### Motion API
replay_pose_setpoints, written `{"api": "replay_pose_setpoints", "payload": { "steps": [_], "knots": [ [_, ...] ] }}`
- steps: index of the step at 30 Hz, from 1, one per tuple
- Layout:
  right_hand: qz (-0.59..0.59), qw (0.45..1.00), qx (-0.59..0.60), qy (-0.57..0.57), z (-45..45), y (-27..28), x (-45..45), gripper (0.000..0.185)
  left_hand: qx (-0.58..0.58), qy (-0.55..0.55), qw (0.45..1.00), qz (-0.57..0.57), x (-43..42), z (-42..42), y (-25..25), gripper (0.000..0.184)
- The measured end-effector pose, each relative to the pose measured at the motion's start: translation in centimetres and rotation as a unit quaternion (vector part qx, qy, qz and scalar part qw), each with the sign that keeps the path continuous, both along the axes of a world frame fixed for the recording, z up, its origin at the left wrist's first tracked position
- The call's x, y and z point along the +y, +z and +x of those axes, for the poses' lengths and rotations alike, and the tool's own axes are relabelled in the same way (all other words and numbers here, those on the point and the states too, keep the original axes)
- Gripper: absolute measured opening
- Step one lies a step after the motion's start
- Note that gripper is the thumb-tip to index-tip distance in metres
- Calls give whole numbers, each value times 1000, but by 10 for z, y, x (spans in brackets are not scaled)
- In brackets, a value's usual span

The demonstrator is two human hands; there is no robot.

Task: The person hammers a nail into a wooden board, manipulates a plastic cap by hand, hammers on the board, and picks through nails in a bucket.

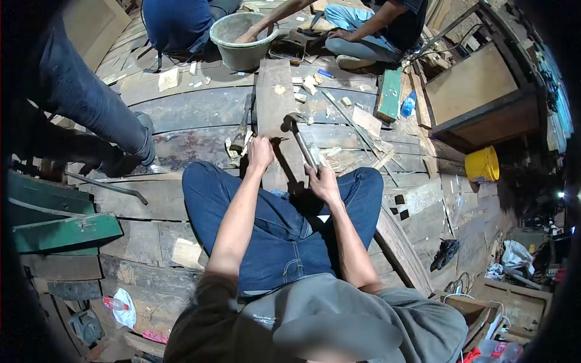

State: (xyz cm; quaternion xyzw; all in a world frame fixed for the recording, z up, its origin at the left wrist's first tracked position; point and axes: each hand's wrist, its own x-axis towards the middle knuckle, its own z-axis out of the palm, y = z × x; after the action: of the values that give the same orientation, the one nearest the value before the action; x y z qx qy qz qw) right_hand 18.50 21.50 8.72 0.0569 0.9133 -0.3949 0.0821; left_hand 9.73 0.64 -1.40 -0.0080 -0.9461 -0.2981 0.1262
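Note:
My right hand point(324, 184) is wrapped round the handle of a claw hammer point(302, 144), its metal head raised at the far end. My left hand point(260, 152) is closed at the left edge of a long wooden plank point(274, 91). Whatever its fingers hold is too small or hidden to name. The plank runs away from me between my crossed legs, and the hammer's dark shadow falls across it. Left of the plank, near my left hand, lies a long-handled tool point(242, 130) among wood chips; its kind is unclear.
Wood scraps point(308, 85) and strips litter the plank floor point(181, 115). Ahead, a person's hand reaches into a grey bucket point(225, 51); another person sits beside it. Someone's leg point(91, 91) stands at left. A yellow bucket point(482, 164) and wooden cabinet point(478, 91) stand at right.

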Motion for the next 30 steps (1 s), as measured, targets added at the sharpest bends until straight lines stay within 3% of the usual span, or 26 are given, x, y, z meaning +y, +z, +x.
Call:
{"api": "replay_pose_setpoints", "payload": {
  "steps": [2,5,9,11,14,19,20,23,24,26,29,30],
  "knots": [
    [24,999,-39,2,1,3,-6,44,-18,9,1000,15,2,3,-3,18],
    [17,999,50,10,5,3,-11,44,18,7,999,26,0,2,-9,17],
    [10,997,82,1,11,-6,-16,45,87,-3,995,46,2,5,-11,13],
    [43,999,3,-1,10,-2,-16,50,118,-3,990,73,3,1,-17,13],
    [49,999,-20,-2,2,-32,-9,56,100,-7,992,78,5,11,2,13],
    [32,998,44,-17,4,5,-16,52,41,-5,999,35,2,9,-4,16],
    [32,998,53,-20,6,7,-18,52,130,-11,989,69,4,12,-4,21],
    [35,998,50,-19,14,6,-22,52,136,19,984,115,1,-3,-52,24],
    [42,999,28,-14,14,-8,-21,52,88,9,994,65,3,7,-28,25],
    [73,996,45,10,13,-40,-15,43,85,-20,993,85,2,9,-17,24],
    [-4,1000,7,-17,16,-11,-17,42,65,-16,992,109,4,9,-10,20],
    [40,997,68,-16,13,-10,-19,41,52,-8,992,116,4,11,-8,19]
  ]
}}
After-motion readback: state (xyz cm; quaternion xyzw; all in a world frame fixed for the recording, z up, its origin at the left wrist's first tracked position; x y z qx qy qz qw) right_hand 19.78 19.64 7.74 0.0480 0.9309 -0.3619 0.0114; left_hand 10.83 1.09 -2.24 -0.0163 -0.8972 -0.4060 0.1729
